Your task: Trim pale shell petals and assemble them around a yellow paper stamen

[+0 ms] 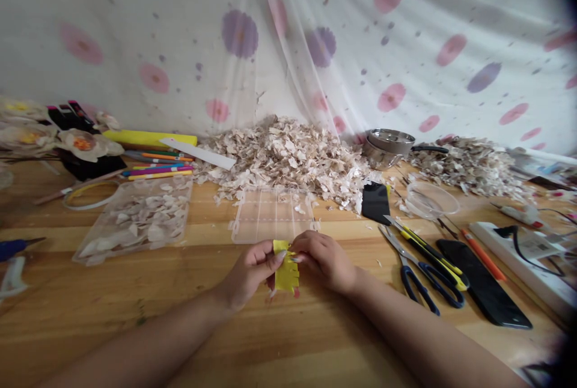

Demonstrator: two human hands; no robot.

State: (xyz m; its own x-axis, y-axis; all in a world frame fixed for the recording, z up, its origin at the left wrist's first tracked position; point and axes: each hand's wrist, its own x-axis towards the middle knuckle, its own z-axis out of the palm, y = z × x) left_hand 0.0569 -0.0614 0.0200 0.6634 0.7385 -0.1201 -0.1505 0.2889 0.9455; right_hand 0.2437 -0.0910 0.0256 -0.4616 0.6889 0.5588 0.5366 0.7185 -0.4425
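Above the near middle of the wooden table (pixel 189 328), my left hand (pixel 255 268) pinches a strip of yellow paper (pixel 285 275) between thumb and fingers. Short cuts run along the strip's right edge, making a fringe. My right hand (pixel 325 260) has its fingertips closed on that fringed edge, near the upper part; the fingers partly cover it. Just beyond both hands lies a clear plastic compartment box (pixel 273 220). Small reddish marks show on the table under the strip.
A large heap of pale dried petals (pixel 293 154) fills the back. Left are a petal tray (pixel 139 220), tape roll (pixel 90 196) and pens (pixel 157 172). Right are scissors (pixel 408 268), a yellow-black cutter (pixel 428 256), a black phone (pixel 484 283) and a power strip (pixel 518 262).
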